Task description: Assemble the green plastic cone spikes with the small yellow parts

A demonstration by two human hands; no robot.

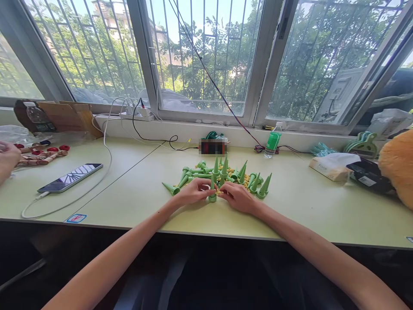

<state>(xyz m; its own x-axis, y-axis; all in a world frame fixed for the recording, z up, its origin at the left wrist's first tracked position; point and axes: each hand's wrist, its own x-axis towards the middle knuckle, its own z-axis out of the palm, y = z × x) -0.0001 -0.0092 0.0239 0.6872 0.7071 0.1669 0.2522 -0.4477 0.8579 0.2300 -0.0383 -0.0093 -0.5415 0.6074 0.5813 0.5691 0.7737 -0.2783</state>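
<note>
My left hand is closed around a green plastic cone spike, which stands upright at the table's near middle. Close on its right, my right hand pinches a small yellow piece against the spike's side. The fingertips hide part of both, so I cannot tell whether they are joined. Just behind my hands is a pile of similar green spikes, some upright and some lying down. Several small yellow pieces are scattered among them.
A green-labelled bottle stands by the window. At left, a charging phone trails a white cable; beyond it another person's hand is near wooden pieces with red balls. A tissue pack and orange fluffy thing are right.
</note>
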